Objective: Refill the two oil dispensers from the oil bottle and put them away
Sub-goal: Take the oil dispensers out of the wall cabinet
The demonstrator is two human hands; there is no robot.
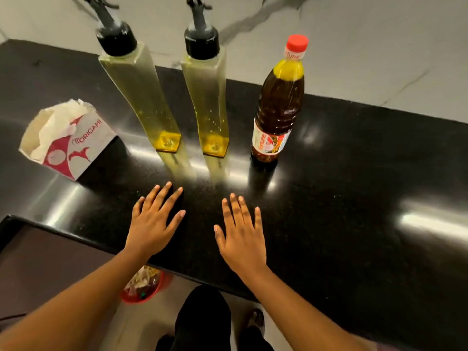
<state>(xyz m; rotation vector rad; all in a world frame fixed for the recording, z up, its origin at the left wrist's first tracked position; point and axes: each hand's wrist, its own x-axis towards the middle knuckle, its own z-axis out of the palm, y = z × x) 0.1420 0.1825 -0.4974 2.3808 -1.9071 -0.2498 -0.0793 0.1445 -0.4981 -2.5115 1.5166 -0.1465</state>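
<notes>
Head view: the left hand (pixel 152 224) and right hand (pixel 240 234) are lying spread flat on the black countertop (pixel 354 173), holding nothing. The left oil dispenser (pixel 141 92) and right oil dispenser (pixel 207 97) are standing ahead of the left hand, with the capped oil bottle (pixel 278 102) ahead of the right. Steadying each dispenser while unscrewing its pourer seems wise.
</notes>
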